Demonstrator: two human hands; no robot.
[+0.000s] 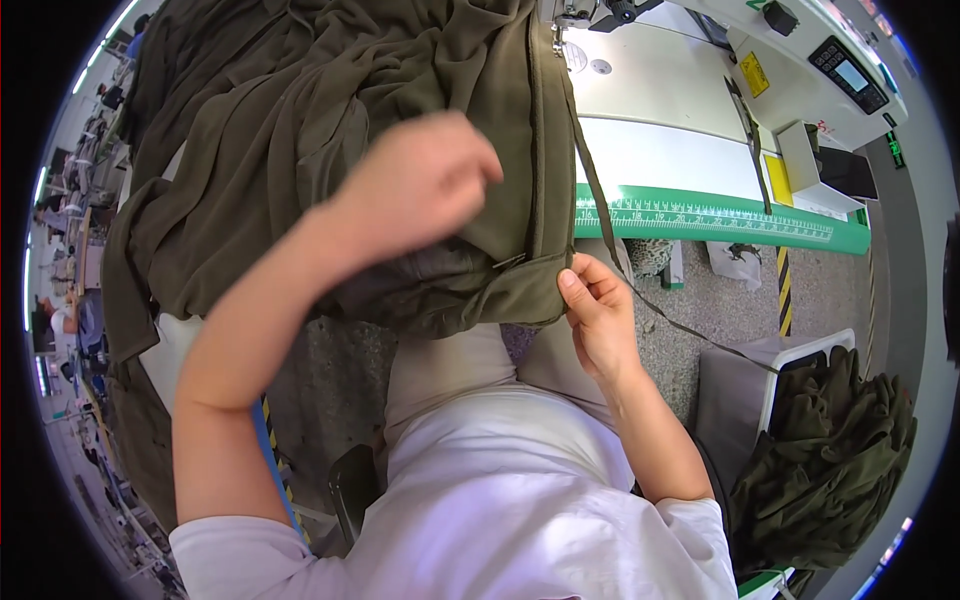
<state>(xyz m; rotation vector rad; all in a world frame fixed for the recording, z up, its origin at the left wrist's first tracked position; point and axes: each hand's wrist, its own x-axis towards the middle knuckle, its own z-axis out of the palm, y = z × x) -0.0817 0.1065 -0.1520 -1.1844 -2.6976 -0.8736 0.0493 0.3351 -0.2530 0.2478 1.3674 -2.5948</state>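
A large dark olive garment (440, 90) is heaped over the left of the sewing table and hangs over its front edge toward my lap. My right hand (605, 320) pinches the garment's near right corner between thumb and fingers. Above the cloth, left of its long seamed edge, my left hand (425, 185) is smeared by motion. Its fingers look bent, but their grip does not show clearly. The seamed edge leads up to the presser foot of the sewing machine (585, 15). A narrow dark strip (590, 170) runs beside that edge, past my right hand.
A green measuring strip (720, 215) lines the table's front edge. At lower right, a grey bin (735, 385) stands beside piled dark olive cloth (830, 450), which the strip reaches. A control panel (848, 75) and a small white box (805, 165) sit at the right.
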